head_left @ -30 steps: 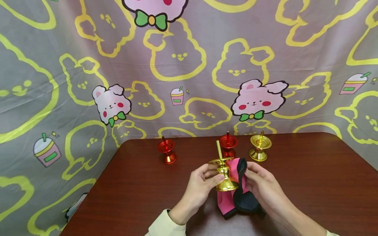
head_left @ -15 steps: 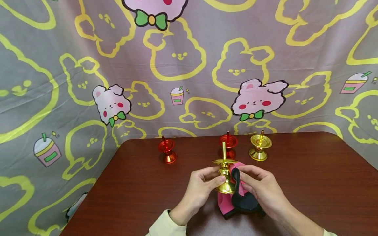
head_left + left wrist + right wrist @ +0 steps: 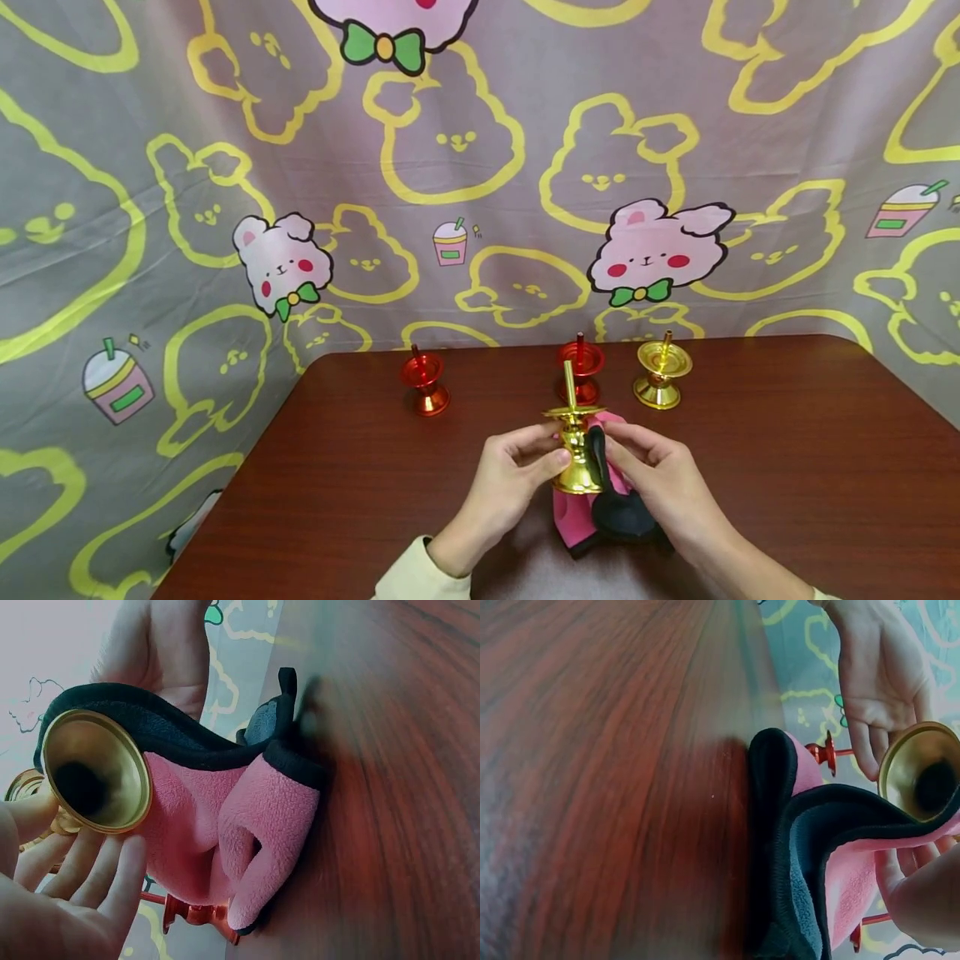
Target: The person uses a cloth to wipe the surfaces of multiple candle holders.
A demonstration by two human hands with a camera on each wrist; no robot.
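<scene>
My left hand holds a gold candle holder by its stem and base, thumb in front, tilted slightly with its thin spike upward. Its hollow underside faces the left wrist view. My right hand pinches a pink cloth with a dark grey reverse and black edging, right against the holder's right side. The cloth hangs in folds down toward the tabletop. In the right wrist view its black-edged fold overlaps the holder's base. My right fingertips are partly hidden behind the cloth.
On the dark red wooden table, a red candle holder stands at the back left. Another red one is partly hidden behind the held holder. A second gold holder stands right of it. A patterned curtain hangs behind.
The gold candle holder has shifted a little right and down in my left hand. My right hand has moved left and down, bringing the cloth's edge closer against the holder.
</scene>
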